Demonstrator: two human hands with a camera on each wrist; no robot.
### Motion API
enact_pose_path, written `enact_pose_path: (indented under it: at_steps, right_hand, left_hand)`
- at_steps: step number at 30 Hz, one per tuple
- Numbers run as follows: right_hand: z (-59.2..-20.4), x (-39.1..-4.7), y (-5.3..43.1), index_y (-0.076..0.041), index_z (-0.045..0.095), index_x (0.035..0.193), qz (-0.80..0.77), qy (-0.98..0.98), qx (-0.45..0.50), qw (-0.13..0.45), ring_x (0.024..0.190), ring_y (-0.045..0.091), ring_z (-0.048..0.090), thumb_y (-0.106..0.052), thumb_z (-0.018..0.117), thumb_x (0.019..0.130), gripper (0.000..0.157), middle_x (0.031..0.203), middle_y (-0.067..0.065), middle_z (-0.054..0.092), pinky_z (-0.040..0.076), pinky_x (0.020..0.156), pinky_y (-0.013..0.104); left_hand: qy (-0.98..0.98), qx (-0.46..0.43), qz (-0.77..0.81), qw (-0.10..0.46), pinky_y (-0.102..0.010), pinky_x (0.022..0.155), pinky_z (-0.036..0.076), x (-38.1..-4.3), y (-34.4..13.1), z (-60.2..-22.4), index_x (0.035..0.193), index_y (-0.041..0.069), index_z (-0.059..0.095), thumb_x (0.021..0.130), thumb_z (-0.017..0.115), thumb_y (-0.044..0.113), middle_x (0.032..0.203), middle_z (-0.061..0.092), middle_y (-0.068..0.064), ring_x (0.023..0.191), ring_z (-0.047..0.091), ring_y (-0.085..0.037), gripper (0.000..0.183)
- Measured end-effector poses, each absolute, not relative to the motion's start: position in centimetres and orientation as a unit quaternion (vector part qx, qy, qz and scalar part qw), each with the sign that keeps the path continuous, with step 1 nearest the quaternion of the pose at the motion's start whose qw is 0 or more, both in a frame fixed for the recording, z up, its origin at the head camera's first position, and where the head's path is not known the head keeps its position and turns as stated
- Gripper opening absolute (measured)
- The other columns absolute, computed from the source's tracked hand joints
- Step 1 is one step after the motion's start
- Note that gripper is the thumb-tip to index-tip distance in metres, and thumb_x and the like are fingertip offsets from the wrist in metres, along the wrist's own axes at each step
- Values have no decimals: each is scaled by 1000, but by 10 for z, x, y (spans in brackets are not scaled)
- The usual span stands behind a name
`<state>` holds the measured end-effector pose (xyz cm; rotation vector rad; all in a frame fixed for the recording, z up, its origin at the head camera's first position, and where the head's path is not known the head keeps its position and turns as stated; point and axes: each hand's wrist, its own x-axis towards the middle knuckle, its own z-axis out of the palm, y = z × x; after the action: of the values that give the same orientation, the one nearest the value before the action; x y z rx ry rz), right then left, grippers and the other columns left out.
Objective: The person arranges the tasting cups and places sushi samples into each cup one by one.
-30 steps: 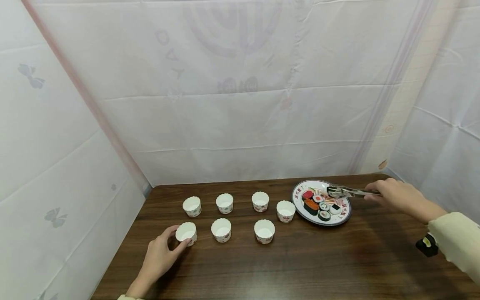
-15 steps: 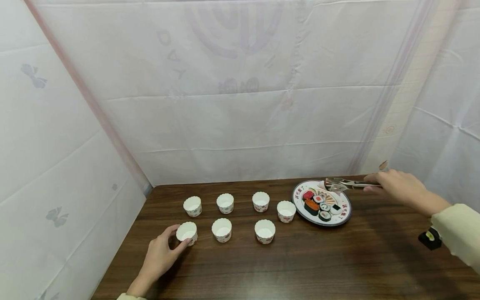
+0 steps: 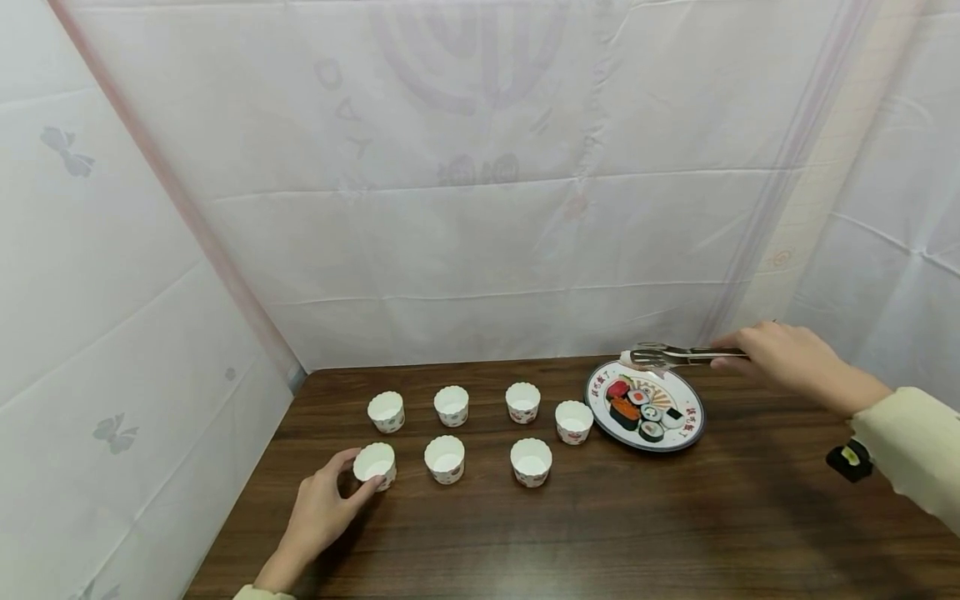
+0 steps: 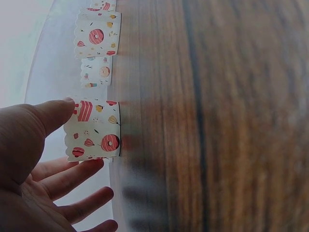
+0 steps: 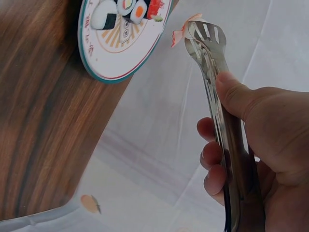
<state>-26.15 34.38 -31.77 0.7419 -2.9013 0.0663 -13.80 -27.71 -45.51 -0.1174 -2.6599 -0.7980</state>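
At the front left of the table, my left hand (image 3: 321, 506) holds a white paper baking cup (image 3: 374, 465) between thumb and fingers. In the left wrist view, pink doughnuts and cake slices decorate the cup's side. My right hand (image 3: 787, 367) grips metal tongs (image 3: 690, 355) above the far side of a round plate (image 3: 693, 437). Between the tong tips is a small orange-and-white piece (image 5: 178, 36), partly hidden by the metal. Several sushi pieces stay on the plate, among them an orange-topped roll (image 3: 624, 412) and a white rice ball with a black strip (image 3: 673, 418).
More baking cups stand in two loose rows: one (image 3: 445, 459) beside the held cup, another (image 3: 531, 462) farther right, one (image 3: 573, 422) close to the plate. Pale cloth (image 3: 465, 250) hangs behind the dark wooden table (image 3: 615, 525). A small black device (image 3: 850, 460) sits under the right sleeve.
The tongs have risen from the plate and shifted left and back, carrying the orange-and-white piece away from the other sushi. My left hand and the cups have stayed in place.
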Motion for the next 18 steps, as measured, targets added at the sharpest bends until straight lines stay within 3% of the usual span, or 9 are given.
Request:
enact_pose_path:
  at_steps: [10,18]
  right_hand:
    - [-308,-260,316,-14,76,119,10,-958,274,86,85,33,73,-39,73,96,34,103,8,77,55,63,57]
    - [-300,-256,290,-15,76,120,12,-951,297,88,90,30,73,-34,73,97,30,107,5,77,57,64,53]
  left_hand:
    - [-943,-39,-281,174,-61,86,53,-138,-278,-454,127,-5,63,87,85,27,109,74,-23,104,70,-44,56]
    - [-944,-40,-278,175,-61,86,53,-138,-277,-454,126,-5,63,87,85,26,108,74,-23,103,70,-44,55]
